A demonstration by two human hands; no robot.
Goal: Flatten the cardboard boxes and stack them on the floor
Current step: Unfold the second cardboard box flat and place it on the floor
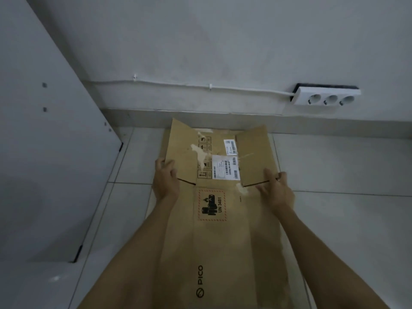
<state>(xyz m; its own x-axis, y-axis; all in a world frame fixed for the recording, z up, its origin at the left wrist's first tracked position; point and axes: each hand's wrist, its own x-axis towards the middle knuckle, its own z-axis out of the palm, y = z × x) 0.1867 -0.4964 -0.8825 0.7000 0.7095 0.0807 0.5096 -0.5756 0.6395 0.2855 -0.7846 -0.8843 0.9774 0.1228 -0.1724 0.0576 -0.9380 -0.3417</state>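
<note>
A flattened brown cardboard box (pixel 223 230) stretches from the bottom of the view toward the wall, over the tiled floor. It carries white shipping labels, a red-bordered battery mark and the word PICO. My left hand (pixel 165 180) grips its left edge where the far flap begins, fingers curled over the cardboard. My right hand (pixel 275 188) grips the right edge at the matching flap slit. The two far flaps tilt up slightly near the skirting. Whether another flattened box lies underneath is hidden.
A white cabinet panel (pixel 44 152) stands on the left. A white power strip (pixel 326 97) with three sockets is fixed low on the grey wall, its cable (pixel 200 85) running left. Light floor tiles (pixel 345 175) extend to the right.
</note>
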